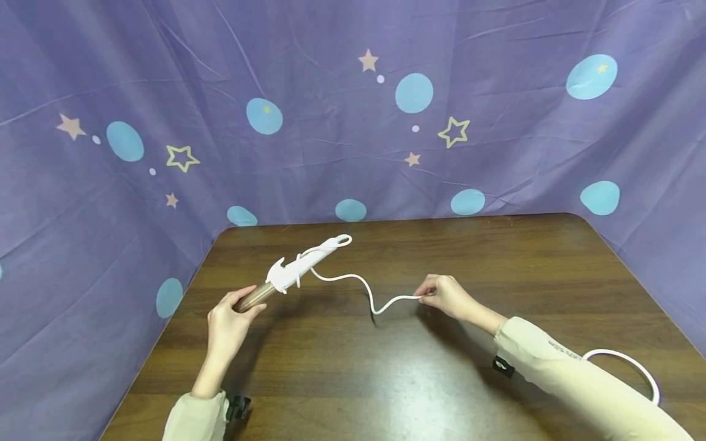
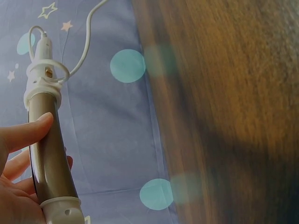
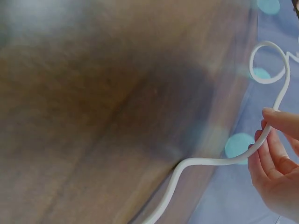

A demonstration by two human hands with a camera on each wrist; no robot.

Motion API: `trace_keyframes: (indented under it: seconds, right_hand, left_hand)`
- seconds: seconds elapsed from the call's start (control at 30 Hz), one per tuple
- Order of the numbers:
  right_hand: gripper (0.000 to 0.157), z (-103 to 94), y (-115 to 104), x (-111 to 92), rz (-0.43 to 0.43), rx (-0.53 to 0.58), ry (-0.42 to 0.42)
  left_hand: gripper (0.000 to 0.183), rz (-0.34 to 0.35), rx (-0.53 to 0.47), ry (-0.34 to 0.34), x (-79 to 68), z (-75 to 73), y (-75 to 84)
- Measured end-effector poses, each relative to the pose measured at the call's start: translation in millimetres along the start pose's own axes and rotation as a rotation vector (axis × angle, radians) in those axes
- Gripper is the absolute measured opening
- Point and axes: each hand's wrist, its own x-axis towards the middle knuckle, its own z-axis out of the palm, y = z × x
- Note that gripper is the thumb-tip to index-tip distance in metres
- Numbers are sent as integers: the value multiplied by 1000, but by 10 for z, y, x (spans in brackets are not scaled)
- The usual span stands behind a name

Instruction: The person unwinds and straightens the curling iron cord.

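My left hand (image 1: 227,324) grips a curling iron (image 1: 291,271) by its gold-brown barrel (image 2: 50,154), thumb along one side and fingers behind. The iron is held up over the table at a slant, with its white handle (image 1: 314,257) pointing away to the upper right. Around the handle runs a turn of white power cord (image 2: 87,42), which leaves the handle's end in a small loop. To the right, my right hand (image 1: 449,298) pinches that cord (image 3: 205,161) between thumb and fingers. Between the two hands the cord hangs in a slack wave.
A brown wooden table (image 1: 342,380) lies under both hands. More white cord (image 1: 629,355) curves out beside my right sleeve (image 1: 568,367). Behind the table and at its sides hangs a purple curtain (image 1: 331,153) with stars and blue dots.
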Motion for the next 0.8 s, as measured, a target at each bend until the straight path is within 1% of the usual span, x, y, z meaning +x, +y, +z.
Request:
trace_keyframes:
  seconds: [0.2, 0.27, 0.43, 0.53, 0.67, 0.8]
  right_hand:
    - [10, -71, 62, 112, 77, 29, 28]
    - [10, -87, 94, 139, 91, 34, 37]
    - [9, -117, 144, 167, 152, 51, 50]
    - [11, -136, 132, 171, 190, 80, 45]
    - [14, -152, 89, 187, 197, 110, 52]
    - [15, -153, -3, 221, 191, 154, 65]
  left_hand:
    - [40, -2, -7, -6, -10, 1, 2]
    - [39, 3, -9, -8, -13, 1, 8]
    - [39, 21, -5, -7, -18, 15, 13]
    - [39, 28, -2, -4, -20, 25, 15]
    - [39, 41, -10, -4, -15, 38, 32]
    - [39, 53, -14, -15, -6, 45, 65]
